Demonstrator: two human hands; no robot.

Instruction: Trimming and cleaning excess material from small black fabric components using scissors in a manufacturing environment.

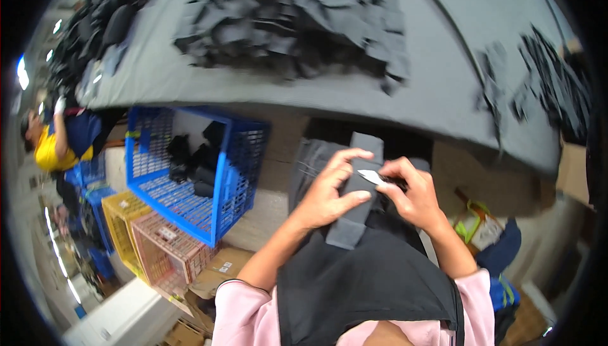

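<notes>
Over my lap, a dark grey folded fabric piece [347,233] lies lengthwise, its far end reaching past my fingers. My left hand [329,192] grips it from the left side, thumb and fingers curled on its edge. In my right hand [415,194] is a small pale tool with a pointed tip [370,175], pinched between thumb and fingers. The tip points left over the fabric; whether it touches the cloth I cannot tell. My right fingers hide the tool's other end. Beneath is my black apron [373,282].
A grey-covered table [253,89] spans the far side, bearing a heap of dark fabric pieces [297,23] and dark strips [551,86] at right. Left stand a blue crate [218,203] holding black items, and a pink crate [168,238]. A person in yellow [54,146] is far left.
</notes>
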